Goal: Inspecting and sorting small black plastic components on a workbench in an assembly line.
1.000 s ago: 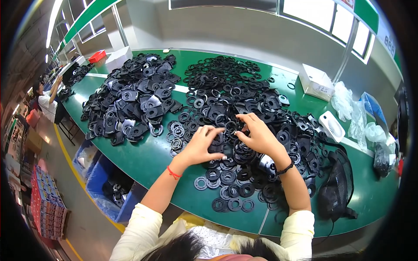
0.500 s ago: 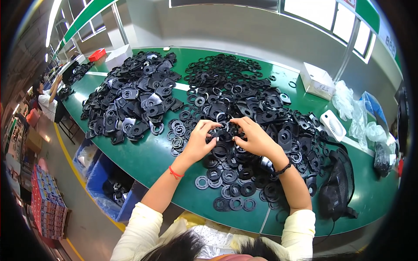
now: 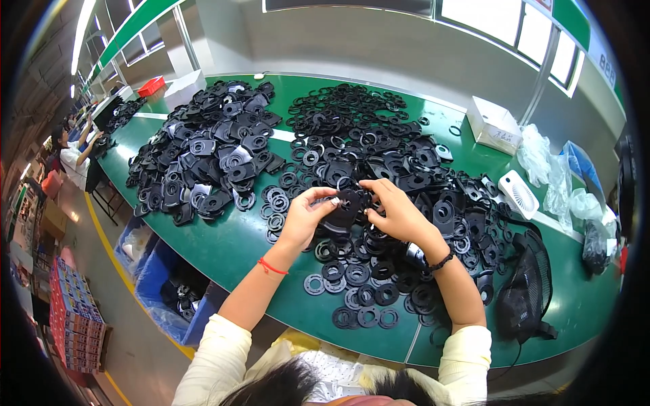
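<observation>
Head view, listed left to right. Far left: another person (image 3: 70, 152) seated at a further bench. Below the near edge: blue bin (image 3: 162, 287) on the floor, dark parts inside. Green tabletop (image 3: 223, 243). Left pile (image 3: 203, 159): black moulded plates, heaped. Beside it, loose black rings (image 3: 274, 203) lying flat. Left hand (image 3: 306, 216), red cord at the wrist: fingers pinched on the left edge of a black disc (image 3: 344, 213). Disc held just above the tabletop, between both hands, over the middle heap. Right hand (image 3: 399, 213), dark bead band at the wrist: fingers closed on the disc's right edge. Middle heap (image 3: 365, 128): black rings and plates. Right: white box (image 3: 495, 125), small white fan (image 3: 518, 193), clear bags (image 3: 552, 172), black mesh guard (image 3: 528, 291).
</observation>
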A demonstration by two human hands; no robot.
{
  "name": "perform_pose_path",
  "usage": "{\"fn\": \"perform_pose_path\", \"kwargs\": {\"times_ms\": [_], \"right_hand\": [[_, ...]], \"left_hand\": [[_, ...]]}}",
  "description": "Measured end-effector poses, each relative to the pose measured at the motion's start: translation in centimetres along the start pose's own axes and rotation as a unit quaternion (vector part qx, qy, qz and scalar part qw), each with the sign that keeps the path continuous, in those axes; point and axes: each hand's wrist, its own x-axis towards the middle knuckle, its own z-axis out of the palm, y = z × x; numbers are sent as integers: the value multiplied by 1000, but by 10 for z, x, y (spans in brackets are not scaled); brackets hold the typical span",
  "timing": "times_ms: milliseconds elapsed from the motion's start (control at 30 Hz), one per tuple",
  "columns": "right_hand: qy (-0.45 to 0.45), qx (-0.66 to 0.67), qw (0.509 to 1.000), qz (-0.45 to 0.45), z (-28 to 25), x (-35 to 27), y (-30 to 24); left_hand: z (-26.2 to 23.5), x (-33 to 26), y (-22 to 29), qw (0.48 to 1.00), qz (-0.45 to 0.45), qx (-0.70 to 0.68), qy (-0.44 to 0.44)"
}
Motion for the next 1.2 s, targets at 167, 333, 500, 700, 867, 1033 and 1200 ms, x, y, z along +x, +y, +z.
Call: {"fn": "perform_pose_path", "kwargs": {"times_ms": [167, 333, 500, 700, 867, 1033, 1200], "right_hand": [[-30, 146, 989, 11, -2, 4, -17], [-17, 193, 981, -17, 9, 3, -21], [27, 106, 994, -31, 23, 1, -20], [-22, 69, 996, -43, 23, 1, -21], [-103, 139, 983, 56, 22, 2, -19], [-129, 154, 979, -15, 23, 0, -20], [-56, 119, 991, 35, 13, 2, -13]], "left_hand": [[-7, 2, -3, 994, -18, -102, 20], [6, -2, -9, 997, -57, -58, -12], [14, -9, -14, 989, -114, -94, -32], [18, -13, -15, 974, -177, -144, -4], [16, -14, -16, 982, -134, -122, -45], [18, -12, -23, 984, -148, -76, -61], [19, -11, -16, 983, -134, -99, -80]]}}
